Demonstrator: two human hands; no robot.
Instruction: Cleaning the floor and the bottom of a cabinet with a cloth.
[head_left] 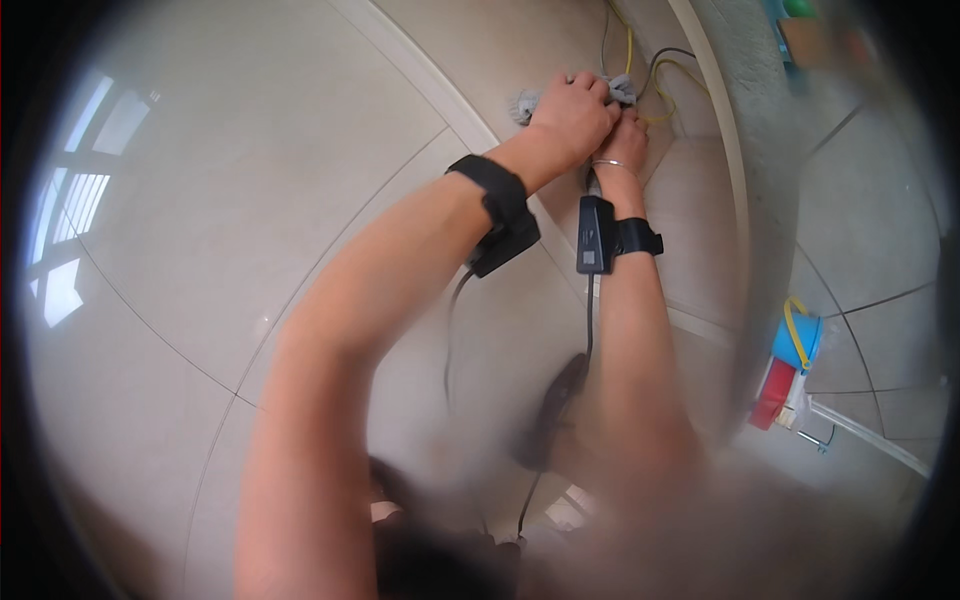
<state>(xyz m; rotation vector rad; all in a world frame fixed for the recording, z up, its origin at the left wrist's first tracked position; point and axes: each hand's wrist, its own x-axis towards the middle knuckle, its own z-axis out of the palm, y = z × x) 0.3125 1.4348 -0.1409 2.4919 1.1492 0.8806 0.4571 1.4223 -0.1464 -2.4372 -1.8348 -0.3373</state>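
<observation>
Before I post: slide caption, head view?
Left hand over a bunched grey cloth, right hand alongside, yellow cable nearby.

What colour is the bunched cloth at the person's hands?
The cloth is light grey; the head view shows it best.

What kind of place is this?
It looks like an indoor room, maybe in a home, though I can't be sure: there are shiny floor tiles, window reflections on them, and a blue bucket.
</observation>
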